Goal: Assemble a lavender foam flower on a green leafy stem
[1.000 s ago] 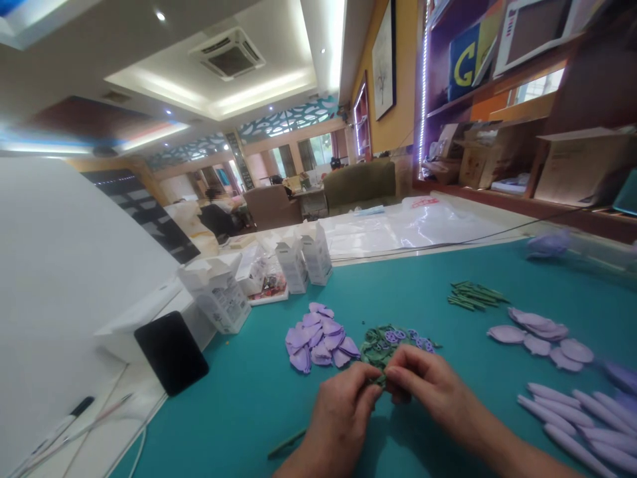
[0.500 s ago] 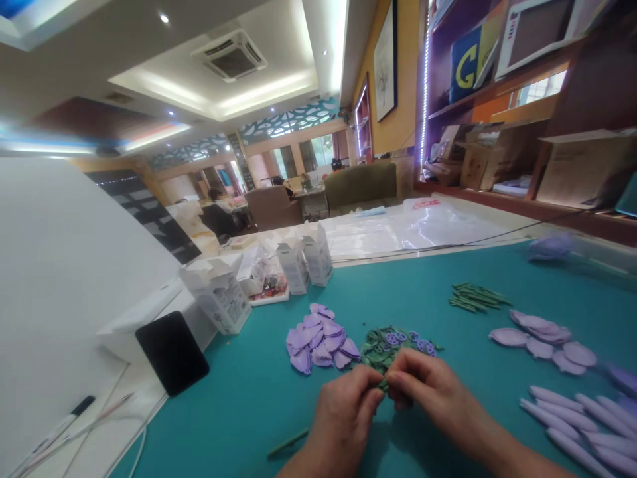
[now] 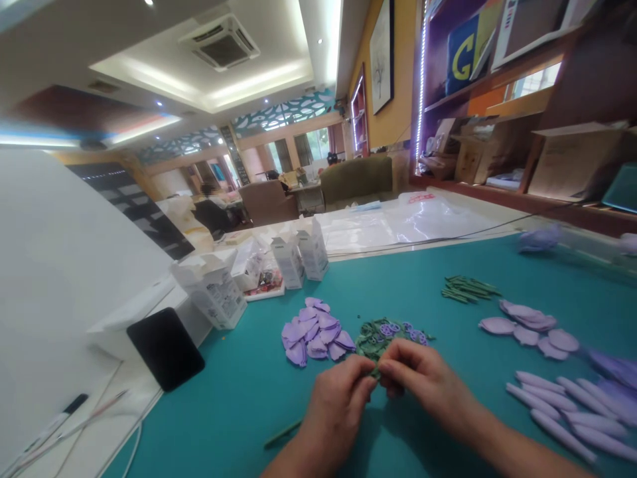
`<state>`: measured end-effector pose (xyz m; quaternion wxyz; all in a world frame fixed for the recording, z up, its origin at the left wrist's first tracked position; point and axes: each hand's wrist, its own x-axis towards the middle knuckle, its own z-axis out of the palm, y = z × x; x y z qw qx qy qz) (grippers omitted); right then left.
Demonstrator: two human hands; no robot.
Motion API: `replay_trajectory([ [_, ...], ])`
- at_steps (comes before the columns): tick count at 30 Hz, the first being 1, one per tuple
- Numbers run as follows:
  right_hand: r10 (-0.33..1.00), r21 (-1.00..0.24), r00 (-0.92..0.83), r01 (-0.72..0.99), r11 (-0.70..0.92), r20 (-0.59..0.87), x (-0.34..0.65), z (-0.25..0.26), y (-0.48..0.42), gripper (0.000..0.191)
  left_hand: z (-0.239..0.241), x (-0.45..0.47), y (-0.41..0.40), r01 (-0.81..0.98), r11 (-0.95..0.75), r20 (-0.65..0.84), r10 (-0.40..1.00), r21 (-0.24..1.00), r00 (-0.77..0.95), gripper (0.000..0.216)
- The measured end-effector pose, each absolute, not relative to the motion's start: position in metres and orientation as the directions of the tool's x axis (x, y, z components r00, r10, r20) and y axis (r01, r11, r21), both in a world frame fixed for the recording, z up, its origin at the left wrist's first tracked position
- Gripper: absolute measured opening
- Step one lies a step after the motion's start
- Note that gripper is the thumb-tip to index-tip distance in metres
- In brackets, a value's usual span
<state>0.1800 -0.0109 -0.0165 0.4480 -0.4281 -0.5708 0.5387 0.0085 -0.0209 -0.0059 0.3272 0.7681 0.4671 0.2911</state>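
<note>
My left hand (image 3: pixel 338 408) is closed around a thin green stem (image 3: pixel 283 434), whose tail sticks out behind the hand while the palm hides its middle. At the fingertips a small green piece (image 3: pixel 375 374) shows, in line with the stem. My right hand (image 3: pixel 430 382) pinches this green piece, its fingertips almost touching those of the left. Just beyond the hands lies a heap of green leafy pieces (image 3: pixel 371 336) with several purple rings (image 3: pixel 389 329) on top. Left of that heap is a pile of lilac petal-shaped pieces (image 3: pixel 316 332).
On the teal mat (image 3: pixel 213 405) at right are green sticks (image 3: pixel 468 289), flat lilac petals (image 3: pixel 527 322) and long lilac tapered pieces (image 3: pixel 557 418). White boxes (image 3: pixel 216 292) and a black tablet (image 3: pixel 166 348) stand or lie at left. Clear plastic sheeting (image 3: pixel 398 222) covers the far side.
The view has shifted slightly, so everything sits a little further left and higher. Both hands keep the same pinching pose at the green piece.
</note>
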Motion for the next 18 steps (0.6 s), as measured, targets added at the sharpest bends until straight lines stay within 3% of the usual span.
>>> replay_trajectory([
  [11, 0.978, -0.998, -0.210, -0.057, -0.019, -0.006, 0.191, -0.012, -0.001, 0.056, 0.004, 0.003, -0.013, 0.629, -0.308, 0.072, 0.926, 0.714, 0.371, 0.030],
  [18, 0.968, -0.998, -0.252, -0.056, 0.001, 0.015, 0.192, -0.015, 0.000, 0.043, 0.005, 0.003, -0.014, 0.634, -0.323, 0.084, 0.922, 0.703, 0.377, 0.024],
])
